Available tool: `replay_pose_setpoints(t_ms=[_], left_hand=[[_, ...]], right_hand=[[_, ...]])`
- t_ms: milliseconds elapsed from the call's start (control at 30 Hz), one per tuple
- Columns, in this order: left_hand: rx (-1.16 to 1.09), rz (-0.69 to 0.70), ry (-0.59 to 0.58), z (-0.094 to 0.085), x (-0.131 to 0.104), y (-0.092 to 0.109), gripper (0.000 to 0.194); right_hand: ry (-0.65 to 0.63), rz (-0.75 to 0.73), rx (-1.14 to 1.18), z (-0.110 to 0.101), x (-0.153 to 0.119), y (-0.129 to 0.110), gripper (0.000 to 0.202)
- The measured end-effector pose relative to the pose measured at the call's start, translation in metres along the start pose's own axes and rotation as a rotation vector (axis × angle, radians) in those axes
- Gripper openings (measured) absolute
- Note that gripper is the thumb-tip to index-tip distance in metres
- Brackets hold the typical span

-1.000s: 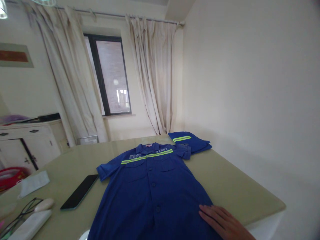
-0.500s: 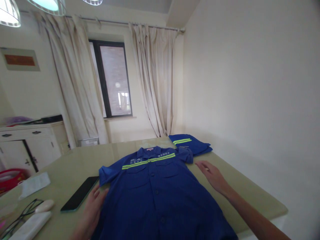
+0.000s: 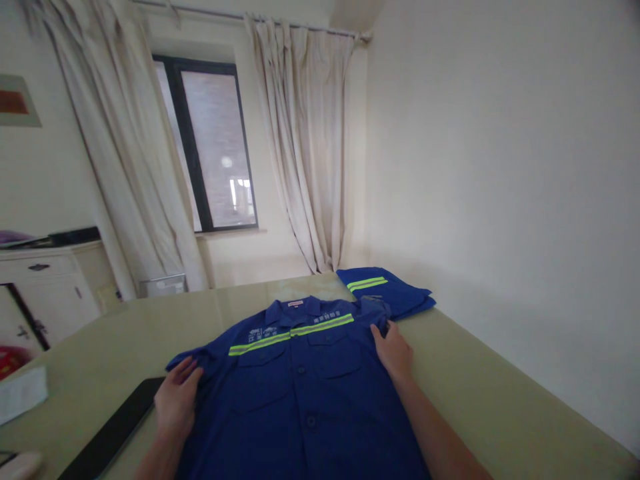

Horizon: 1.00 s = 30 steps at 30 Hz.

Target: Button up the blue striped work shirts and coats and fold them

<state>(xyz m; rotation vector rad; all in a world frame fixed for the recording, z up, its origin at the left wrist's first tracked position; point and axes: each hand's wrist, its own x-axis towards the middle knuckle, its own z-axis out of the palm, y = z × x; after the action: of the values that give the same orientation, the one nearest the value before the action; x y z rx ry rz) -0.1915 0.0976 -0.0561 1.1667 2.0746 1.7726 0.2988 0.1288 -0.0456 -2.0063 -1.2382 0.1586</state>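
A blue work shirt (image 3: 320, 393) lies front up on the table, collar away from me, with a yellow-green reflective stripe across its chest. My left hand (image 3: 177, 397) is at the sleeve on the left, fingers closed on its cloth. On the other side, my right hand (image 3: 395, 350) pinches the shirt near the right sleeve and armpit. The ends of some fingers are hidden by the cloth. The shirt's lower part runs out of view at the bottom.
Behind the right sleeve lies a folded blue garment (image 3: 395, 290) with a similar stripe, against the wall side. A dark phone (image 3: 115, 427) rests left of my left hand on the greenish table (image 3: 480, 393). Farther left is a pale sheet (image 3: 23, 395). A white cabinet (image 3: 55, 267) stands beyond.
Both hands have moved onto the shirt's sleeves and closed on the cloth. The left sleeve now reaches farther out to the left. The view has shifted slightly right and down.
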Motion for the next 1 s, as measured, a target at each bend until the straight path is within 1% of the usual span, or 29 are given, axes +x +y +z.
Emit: replay_pose_setpoints(t_ms=[33, 67, 100, 200, 233, 267, 333, 400, 433, 467, 500, 567, 600, 633, 667, 700, 800, 833, 867, 967, 1000], left_hand=[[0.050, 0.028, -0.008, 0.001, -0.002, 0.006, 0.052], [0.107, 0.090, -0.045, 0.003, -0.005, 0.013, 0.051], [0.162, 0.191, -0.110, 0.006, -0.010, 0.021, 0.050], [0.272, 0.600, -0.366, 0.020, -0.034, 0.043, 0.046], [0.297, 0.710, -0.427, 0.024, -0.042, 0.048, 0.047], [0.321, 0.790, -0.470, 0.028, -0.050, 0.051, 0.049], [0.363, 0.866, -0.504, 0.033, -0.060, 0.052, 0.054], [0.410, 0.870, -0.504, 0.035, -0.063, 0.047, 0.057], [0.455, 0.849, -0.491, 0.034, -0.063, 0.044, 0.058], [0.518, 0.813, -0.475, 0.034, -0.062, 0.039, 0.059], [0.594, 0.766, -0.466, 0.034, -0.061, 0.035, 0.059], [0.734, 0.670, -0.478, 0.034, -0.060, 0.027, 0.054], [0.779, 0.636, -0.495, 0.034, -0.060, 0.024, 0.051], [0.799, 0.620, -0.518, 0.034, -0.060, 0.022, 0.049], [0.796, 0.620, -0.542, 0.034, -0.060, 0.021, 0.049], [0.781, 0.630, -0.560, 0.035, -0.060, 0.021, 0.049], [0.736, 0.657, -0.601, 0.035, -0.061, 0.025, 0.049], [0.729, 0.659, -0.607, 0.036, -0.062, 0.027, 0.050], [0.728, 0.655, -0.606, 0.036, -0.064, 0.030, 0.051], [0.757, 0.628, -0.610, 0.036, -0.071, 0.033, 0.061], [0.776, 0.619, -0.624, 0.036, -0.073, 0.032, 0.065]], right_hand=[[-0.007, -0.008, 0.020, 0.001, 0.002, 0.002, 0.066], [-0.005, -0.020, 0.061, 0.002, 0.005, 0.004, 0.065], [0.003, -0.037, 0.119, 0.004, 0.007, 0.006, 0.064], [0.045, -0.091, 0.314, 0.007, 0.014, 0.011, 0.066], [0.054, -0.103, 0.360, 0.008, 0.016, 0.012, 0.065], [0.062, -0.107, 0.392, 0.007, 0.017, 0.011, 0.064], [0.103, -0.128, 0.412, 0.005, 0.017, 0.006, 0.061], [0.170, -0.224, 0.390, 0.001, 0.012, -0.005, 0.057], [0.173, -0.316, 0.374, 0.000, 0.007, -0.012, 0.056], [0.129, -0.432, 0.356, -0.001, 0.000, -0.020, 0.057], [0.033, -0.559, 0.334, -0.001, -0.007, -0.027, 0.058], [-0.236, -0.777, 0.265, 0.000, -0.023, -0.039, 0.061], [-0.350, -0.849, 0.219, 0.001, -0.030, -0.043, 0.063], [-0.420, -0.891, 0.175, 0.002, -0.036, -0.046, 0.065], [-0.438, -0.904, 0.139, 0.003, -0.040, -0.048, 0.066], [-0.411, -0.896, 0.112, 0.002, -0.042, -0.048, 0.066], [-0.250, -0.822, 0.041, 0.001, -0.041, -0.046, 0.060], [-0.235, -0.793, 0.001, 0.001, -0.040, -0.044, 0.059], [-0.257, -0.765, -0.048, 0.001, -0.039, -0.043, 0.058], [-0.394, -0.687, -0.182, 0.007, -0.040, -0.042, 0.062], [-0.403, -0.670, -0.202, 0.009, -0.041, -0.043, 0.063]])
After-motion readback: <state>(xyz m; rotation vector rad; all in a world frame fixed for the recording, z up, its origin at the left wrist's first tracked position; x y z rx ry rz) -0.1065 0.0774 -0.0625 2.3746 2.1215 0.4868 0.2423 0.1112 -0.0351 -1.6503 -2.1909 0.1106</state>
